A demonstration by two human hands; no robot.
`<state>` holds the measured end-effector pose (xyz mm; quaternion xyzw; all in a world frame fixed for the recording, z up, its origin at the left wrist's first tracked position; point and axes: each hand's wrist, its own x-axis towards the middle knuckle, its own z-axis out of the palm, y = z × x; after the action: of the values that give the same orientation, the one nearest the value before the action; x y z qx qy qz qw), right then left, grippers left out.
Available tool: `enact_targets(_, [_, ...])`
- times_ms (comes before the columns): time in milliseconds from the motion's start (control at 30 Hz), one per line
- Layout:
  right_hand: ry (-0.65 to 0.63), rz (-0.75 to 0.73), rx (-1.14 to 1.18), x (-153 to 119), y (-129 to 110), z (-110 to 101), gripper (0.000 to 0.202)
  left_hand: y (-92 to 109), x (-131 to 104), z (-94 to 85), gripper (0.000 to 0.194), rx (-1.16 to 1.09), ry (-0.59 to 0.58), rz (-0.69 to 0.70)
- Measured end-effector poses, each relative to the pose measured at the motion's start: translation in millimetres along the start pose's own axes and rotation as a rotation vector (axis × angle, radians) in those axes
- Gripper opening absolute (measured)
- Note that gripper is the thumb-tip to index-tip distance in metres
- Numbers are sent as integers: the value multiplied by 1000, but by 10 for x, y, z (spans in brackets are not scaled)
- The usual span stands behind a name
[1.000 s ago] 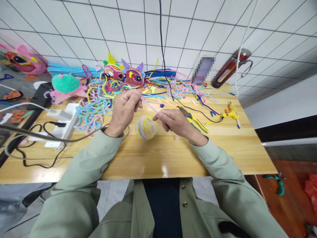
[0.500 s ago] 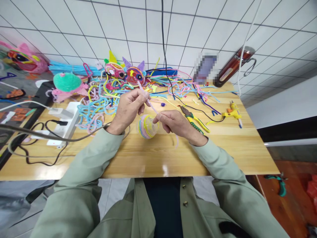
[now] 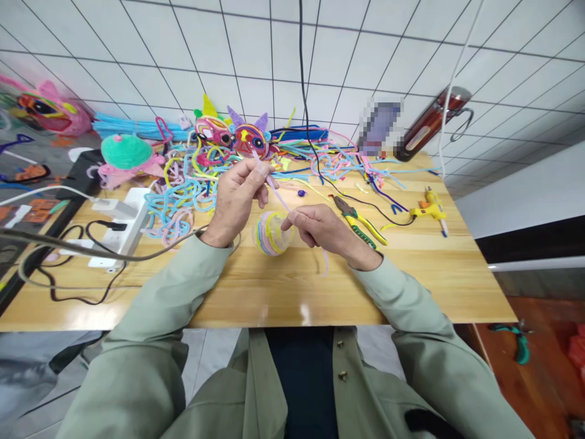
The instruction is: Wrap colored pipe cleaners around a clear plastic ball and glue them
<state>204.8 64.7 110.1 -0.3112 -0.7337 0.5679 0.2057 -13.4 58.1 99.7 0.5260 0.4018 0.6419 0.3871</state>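
Observation:
A pale lilac pipe cleaner (image 3: 280,196) runs slantwise between my two hands, above the table. My left hand (image 3: 242,194) pinches it near its upper end, which sticks out past the fingertips. Lower down, my right hand (image 3: 315,224) is closed on the same strand, and its loose end hangs below the fingers. Just beneath and between the hands stands a clear rounded container (image 3: 272,233) wound with yellow, pink and blue bands. The right fingertips overlap its edge in view; whether they touch it I cannot tell.
Tangled pipe cleaners (image 3: 183,189) spread along the back left, with decorated masks (image 3: 250,141) behind. Pliers (image 3: 359,222) and a yellow glue gun (image 3: 428,210) lie at right. A power strip (image 3: 123,228) with cables sits left. A thermos (image 3: 432,124) stands at the back right.
My left hand has shifted slightly up and left along the pipe cleaner, baring a bit more of the strand between the hands. My right hand stays nearly in place.

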Motion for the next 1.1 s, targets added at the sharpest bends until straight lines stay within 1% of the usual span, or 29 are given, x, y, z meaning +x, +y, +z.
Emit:
enact_targets(167, [-18,5,12,-7,-9,5,44,-13,-15,-3,40,132,91,93])
enact_targets(233, [-21,4,14,-6,-2,6,44,-17,-12,-2,40,138,92,79])
enact_targets(333, [-27,4,18,2,21,11,42,-28,5,-15,38,86,75,42])
enact_targets(467, [-31,7,33,10,34,18,41,-44,25,-49,40,202,139,88])
enact_targets(533, [-26,12,46,12,33,17,40,-42,32,-55,41,220,155,85])
enact_targets(600, [-16,17,67,14,36,12,40,-26,35,-46,45,149,118,29])
enact_targets(700, [-1,9,93,22,53,3,42,14,22,-8,55,18,-32,-111])
enact_targets(767, [1,-2,104,29,67,0,41,33,1,18,56,14,-107,-165])
enact_targets(800, [2,-5,110,33,74,1,41,35,-9,26,55,35,-119,-170])
enact_targets(867, [5,-1,135,42,87,4,41,21,-18,28,52,75,-91,-155])
enact_targets(967, [27,8,168,56,104,11,38,-29,-10,8,47,107,6,-107])
enact_targets(1100, [69,0,74,77,123,10,33,-61,-26,19,47,161,118,-5])
